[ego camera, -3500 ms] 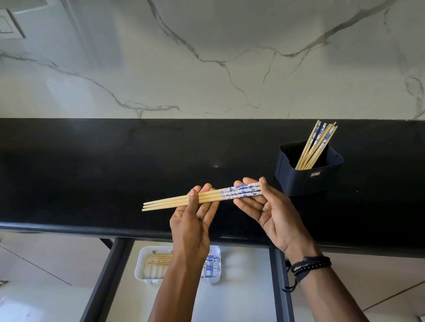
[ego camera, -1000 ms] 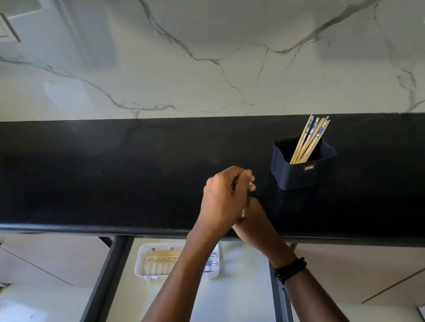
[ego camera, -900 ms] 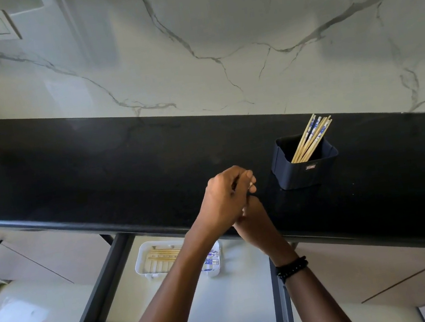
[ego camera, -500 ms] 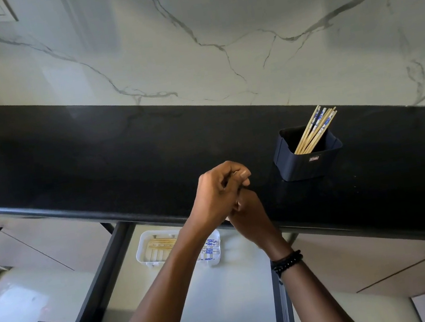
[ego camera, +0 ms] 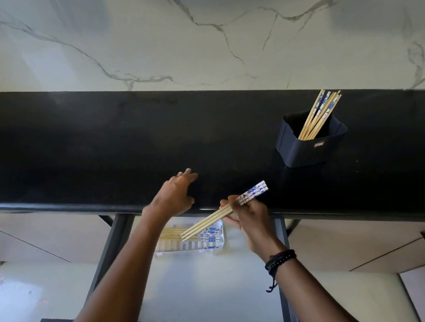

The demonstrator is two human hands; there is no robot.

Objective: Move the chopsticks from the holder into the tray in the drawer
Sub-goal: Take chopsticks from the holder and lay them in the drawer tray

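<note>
A white marble wall (ego camera: 185, 27) with grey veins fills the top of the frame. Below it a black counter (ego camera: 94, 151) runs across the middle. Under its front edge, at lower centre, a drawer (ego camera: 197, 287) stands open, showing a pale floor.

The left hand (ego camera: 175, 196) reaches over the counter's front edge at centre, fingers loosely spread and holding nothing. Whether it touches the counter is unclear. Just to its right, the right hand (ego camera: 247, 216) pinches a bundle of chopsticks (ego camera: 209, 220). Their blue-patterned ends point to the upper right and their bare tips slant down-left above the tray.

The dark holder (ego camera: 311, 150) stands on the counter at right with more chopsticks (ego camera: 319, 114) leaning in it. The white tray (ego camera: 189, 253) lies in the drawer, with several chopsticks (ego camera: 172, 233) already inside. A black wristband (ego camera: 280, 259) circles the right wrist.
</note>
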